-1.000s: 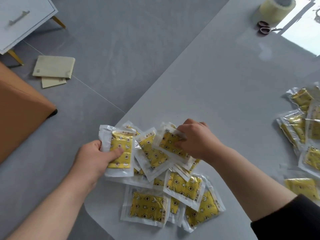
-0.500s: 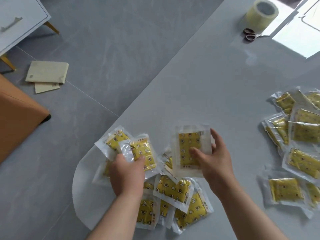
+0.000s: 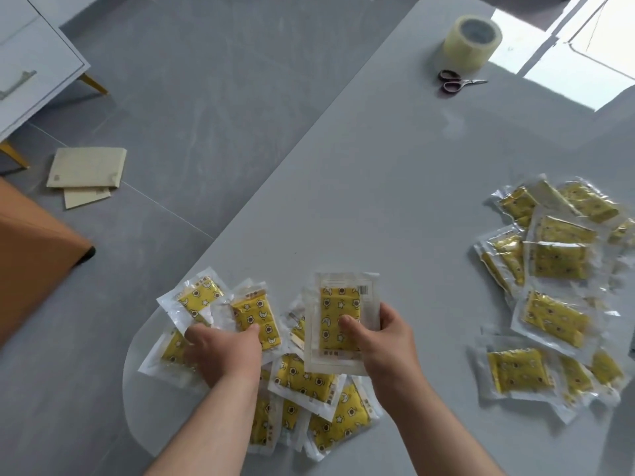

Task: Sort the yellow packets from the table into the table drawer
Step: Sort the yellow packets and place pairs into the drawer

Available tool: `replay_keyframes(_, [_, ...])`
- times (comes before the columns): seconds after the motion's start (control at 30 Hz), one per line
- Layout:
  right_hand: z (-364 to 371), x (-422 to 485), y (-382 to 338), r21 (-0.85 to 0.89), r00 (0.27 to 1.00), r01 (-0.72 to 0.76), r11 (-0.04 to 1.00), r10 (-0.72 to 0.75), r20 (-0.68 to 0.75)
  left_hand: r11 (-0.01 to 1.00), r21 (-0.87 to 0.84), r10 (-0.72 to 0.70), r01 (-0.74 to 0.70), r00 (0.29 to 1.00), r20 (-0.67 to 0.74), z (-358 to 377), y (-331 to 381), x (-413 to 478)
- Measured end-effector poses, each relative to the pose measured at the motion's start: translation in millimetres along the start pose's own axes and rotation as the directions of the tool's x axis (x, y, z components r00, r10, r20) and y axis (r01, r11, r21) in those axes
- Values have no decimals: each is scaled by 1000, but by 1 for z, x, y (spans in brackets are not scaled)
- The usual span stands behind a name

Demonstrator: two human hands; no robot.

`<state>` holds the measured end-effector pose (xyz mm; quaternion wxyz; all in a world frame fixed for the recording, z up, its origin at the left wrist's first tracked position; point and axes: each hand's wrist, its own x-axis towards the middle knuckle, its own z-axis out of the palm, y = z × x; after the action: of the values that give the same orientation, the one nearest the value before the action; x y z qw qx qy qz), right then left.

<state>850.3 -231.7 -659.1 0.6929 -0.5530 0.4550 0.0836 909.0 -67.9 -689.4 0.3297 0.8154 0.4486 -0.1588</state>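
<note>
While my right hand [image 3: 381, 341] pinches a barcoded packet [image 3: 340, 317], my left hand [image 3: 223, 348] apparently grips a second packet [image 3: 254, 312]; cabinet drawer [image 3: 20, 80] closed.

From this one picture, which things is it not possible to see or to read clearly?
1. The table drawer: nowhere in the head view.
2. The left-hand packets: the left hand gripping them covers part; number unclear.
3. The far pile: cut off by the right edge of the head view.
4. Print on the held packet in the right hand: too small to read, head view.
</note>
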Motion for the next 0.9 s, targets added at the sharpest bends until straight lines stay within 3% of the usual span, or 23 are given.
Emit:
replay_keyframes(0.17, [-7, -1, -2, 33, 1000, -23, 999, 23, 20, 993, -95, -63, 65, 998, 21, 1, 2, 5])
replay_keyframes(0.37, [-16, -1, -2, 35, 999, -28, 999, 27, 21, 994, 41, -102, 102, 995, 4, 7, 12, -5])
replay_keyframes(0.53, [-22, -2, 0, 41, 1000, -27, 999, 26, 11, 998, 23, -54, 54, 999, -6, 7, 21, -9])
replay_keyframes(0.7, [-25, 0, 2, 56, 1000, -18, 998, 17, 7, 996, -85, -25, 33, 996, 87, 6, 17, 0])
replay_keyframes(0.9, [-21, -3, -13, 124, 1000, -22, 992, 24, -15, 971, -225, 131, -80, 966, 224, -9, 32, 4])
